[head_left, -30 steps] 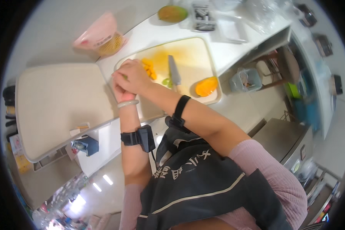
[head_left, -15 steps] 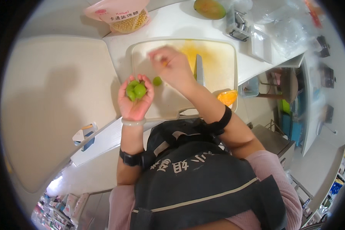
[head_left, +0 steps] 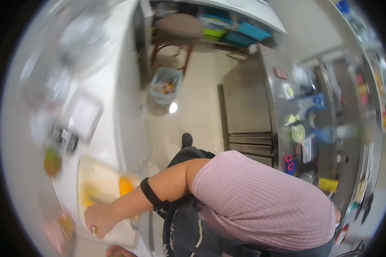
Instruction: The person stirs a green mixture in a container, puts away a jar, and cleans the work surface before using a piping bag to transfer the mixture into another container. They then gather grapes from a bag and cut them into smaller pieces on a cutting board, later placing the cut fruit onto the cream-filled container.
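Observation:
My right hand (head_left: 99,220) is closed over the cutting board (head_left: 82,171), with a bit of a green grape (head_left: 95,230) showing at its fingertips. At the lower edge, only part of my left hand (head_left: 121,251) shows, its fingers curled near a sliver of green; the rest is cut off. Beside my right forearm lies an orange-yellow piece of fruit (head_left: 125,186) at the board's edge. A blurred knife blade (head_left: 98,199) rests on the yellow-stained board, close to my right wrist.
A whole mango (head_left: 52,162) and a white tray (head_left: 82,113) are on the left counter, near a pink bag (head_left: 58,233). On the floor stand a bin with scraps (head_left: 164,88) and a brown stool (head_left: 179,29). A cluttered steel counter (head_left: 278,107) runs along the right.
The view has swung to the right, so the board and both hands now appear at lower left. My left hand, earlier cupping several green grapes in full view, is mostly out of the picture.

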Demonstrator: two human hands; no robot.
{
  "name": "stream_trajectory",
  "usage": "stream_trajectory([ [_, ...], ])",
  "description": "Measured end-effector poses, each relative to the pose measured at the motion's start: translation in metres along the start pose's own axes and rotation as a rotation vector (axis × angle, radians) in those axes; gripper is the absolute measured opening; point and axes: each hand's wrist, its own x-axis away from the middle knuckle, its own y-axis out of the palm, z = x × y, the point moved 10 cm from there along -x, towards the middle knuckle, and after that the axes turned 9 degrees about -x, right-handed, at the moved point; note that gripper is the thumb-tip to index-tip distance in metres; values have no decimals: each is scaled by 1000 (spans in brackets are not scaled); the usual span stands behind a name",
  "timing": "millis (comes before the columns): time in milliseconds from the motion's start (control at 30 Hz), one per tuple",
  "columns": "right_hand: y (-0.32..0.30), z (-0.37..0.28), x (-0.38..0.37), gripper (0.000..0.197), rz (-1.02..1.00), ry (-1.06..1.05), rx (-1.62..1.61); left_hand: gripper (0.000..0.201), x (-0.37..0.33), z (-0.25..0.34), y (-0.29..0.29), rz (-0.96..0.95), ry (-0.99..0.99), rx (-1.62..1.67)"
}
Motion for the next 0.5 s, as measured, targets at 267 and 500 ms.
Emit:
stream_trajectory([
  [267, -379, -104, 267, 22, 714, 21, -375, 20, -136, -254, -198, 233, -523, -699],
  [500, -476, -156, 633, 29, 1566, 62, -93, 15, -169, -459, -416, 299, -1089, -1440],
])
